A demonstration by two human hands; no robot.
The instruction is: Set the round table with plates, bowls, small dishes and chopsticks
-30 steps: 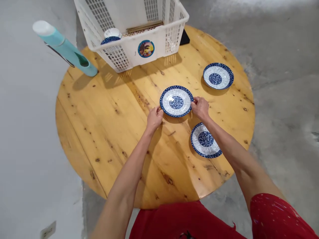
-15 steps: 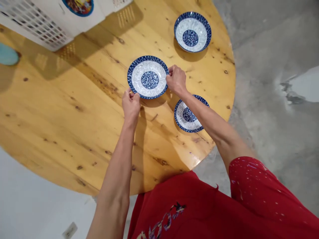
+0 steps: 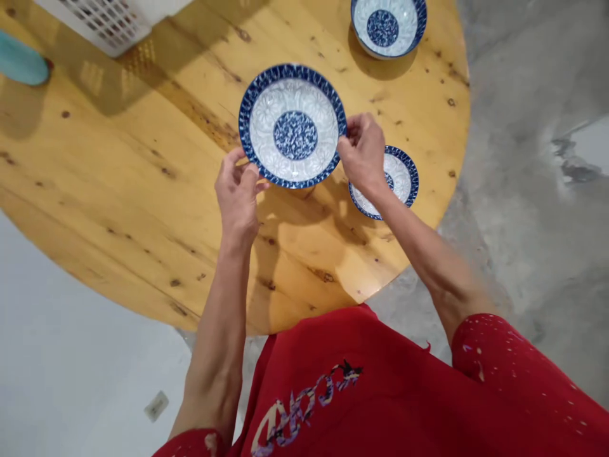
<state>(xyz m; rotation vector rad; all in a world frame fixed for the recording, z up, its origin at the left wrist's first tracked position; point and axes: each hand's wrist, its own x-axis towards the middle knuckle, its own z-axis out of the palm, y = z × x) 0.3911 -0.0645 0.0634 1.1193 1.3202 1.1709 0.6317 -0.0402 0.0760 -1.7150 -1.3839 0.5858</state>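
A blue-and-white patterned plate (image 3: 266, 120) is held up above the wooden table, its decorated face toward me. My left hand (image 3: 238, 193) grips the plate's lower left rim, thumb on top and fingers beneath. At the right rim, my right hand (image 3: 364, 152) pinches the edge between thumb and fingers. Partly behind my right hand and wrist, a smaller matching plate (image 3: 404, 174) lies on the table. Farther off, a deeper matching bowl (image 3: 404, 32) stands upright, cut off by the top of the view.
The round wooden table (image 3: 118, 184) has its curved edge on the right and close to my body. A white slatted plastic basket (image 3: 114, 25) stands at the upper left. Left of it is a rounded turquoise object (image 3: 21, 60). Grey floor (image 3: 523, 209) lies beyond the table.
Both hands have raised the plate off the table toward me, so it looks larger. The view has shifted, putting the basket and bowl higher in the picture.
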